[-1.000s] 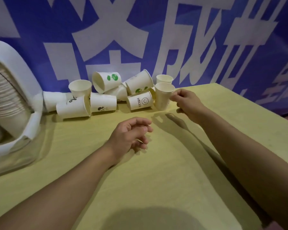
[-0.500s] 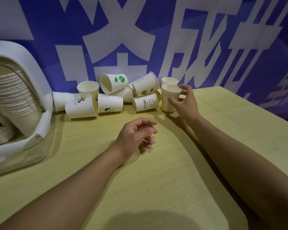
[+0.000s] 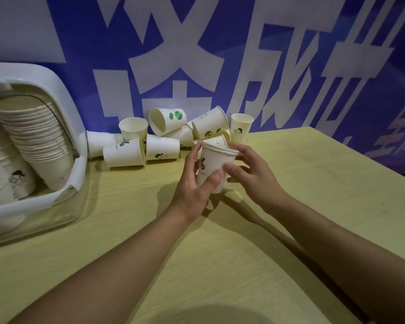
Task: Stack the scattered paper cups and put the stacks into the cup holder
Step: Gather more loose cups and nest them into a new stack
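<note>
Both hands had come together since half a second earlier, when the left hung idle over the bench and the right reached alone toward the far pile. Seen from the head camera, the left hand (image 3: 192, 185) wrapped a short stack of cups (image 3: 214, 164) from its left side, thumb across the front, while the right hand (image 3: 250, 174) gripped the same stack from the right, fingers at the rim. The stack hung just above the bench (image 3: 290, 206), near its middle.

Paper walls looked thin; too hard a squeeze could buckle them, and a rim seated crooked could jam the nesting. The hands worked just in front of the loose cups (image 3: 164, 136) heaped along the bench's far edge, so a careless knuckle might send some rolling. One upright cup (image 3: 241, 128) stood at the pile's right end.

At the left edge the white cup holder (image 3: 56, 90) already carried long nested rows. Behind the pale wood-grain bench stretched a blue banner (image 3: 313, 54) with large white characters.
</note>
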A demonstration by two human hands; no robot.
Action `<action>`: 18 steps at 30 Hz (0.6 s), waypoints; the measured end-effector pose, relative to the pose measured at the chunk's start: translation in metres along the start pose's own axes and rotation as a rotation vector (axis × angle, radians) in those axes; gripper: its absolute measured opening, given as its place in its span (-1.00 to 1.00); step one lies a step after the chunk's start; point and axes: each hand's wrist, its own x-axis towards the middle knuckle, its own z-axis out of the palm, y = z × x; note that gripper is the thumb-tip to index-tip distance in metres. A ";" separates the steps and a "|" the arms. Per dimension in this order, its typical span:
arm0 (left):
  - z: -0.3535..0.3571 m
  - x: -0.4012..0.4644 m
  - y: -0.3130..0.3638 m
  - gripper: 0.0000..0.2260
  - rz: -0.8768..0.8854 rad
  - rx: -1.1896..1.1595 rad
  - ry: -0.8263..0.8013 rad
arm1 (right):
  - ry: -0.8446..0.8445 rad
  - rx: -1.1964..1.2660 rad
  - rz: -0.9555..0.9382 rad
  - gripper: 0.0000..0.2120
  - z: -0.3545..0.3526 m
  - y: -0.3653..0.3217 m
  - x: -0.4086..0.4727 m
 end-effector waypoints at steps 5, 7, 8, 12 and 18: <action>0.001 0.002 -0.001 -0.31 0.038 0.012 0.089 | 0.028 -0.045 0.034 -0.62 -0.006 -0.001 0.009; 0.001 0.002 -0.001 -0.31 0.020 -0.032 0.103 | 0.114 -0.120 0.029 -0.67 -0.014 0.005 0.029; 0.001 0.003 -0.001 -0.31 0.001 -0.059 0.111 | 0.168 -0.191 0.030 -0.68 -0.018 0.011 0.043; -0.002 0.005 -0.001 -0.30 -0.057 -0.101 0.130 | 0.409 -0.343 0.136 -0.60 -0.039 0.050 0.108; -0.001 0.013 -0.010 -0.34 -0.068 -0.148 0.139 | 0.509 -0.152 0.271 -0.33 -0.047 0.082 0.164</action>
